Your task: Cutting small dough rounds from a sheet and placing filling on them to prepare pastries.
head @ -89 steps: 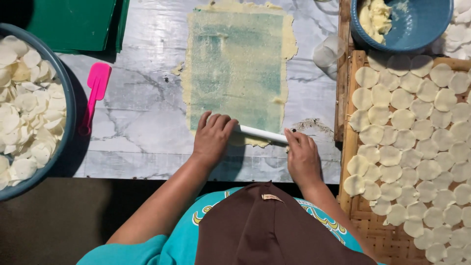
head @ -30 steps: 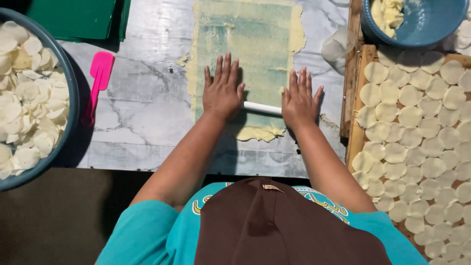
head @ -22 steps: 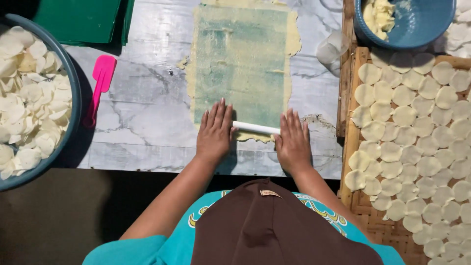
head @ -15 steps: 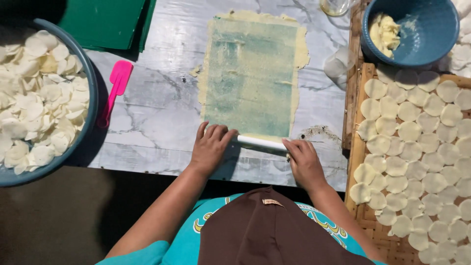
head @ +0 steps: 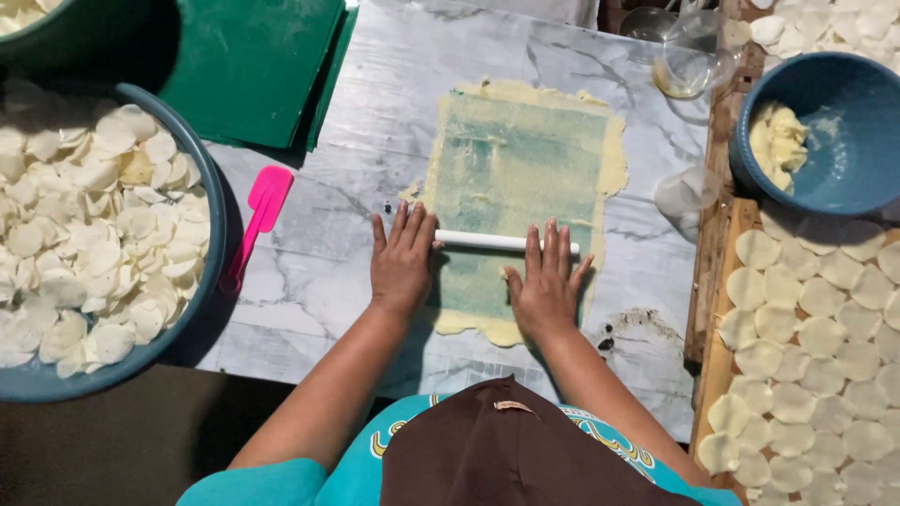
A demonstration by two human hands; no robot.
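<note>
White rolling pin [head: 487,241] lies on the thin dough sheet [head: 525,169], long axis left to right across the marble table [head: 309,281]; left hand [head: 401,262] and right hand [head: 547,290] press flat on its ends, fingers extended, grasping nothing. Pink spatula [head: 255,225] lies well apart, left.

Pale yellow dough [head: 614,159] over green sheet [head: 516,178] — white roller [head: 483,241], pink spatula [head: 258,220], grey-veined marble table [head: 375,122].

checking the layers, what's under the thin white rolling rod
Under the thin white rolling rod lies a green sheet over flattened pale yellow dough. Both hands cover the rod's ends.
</note>
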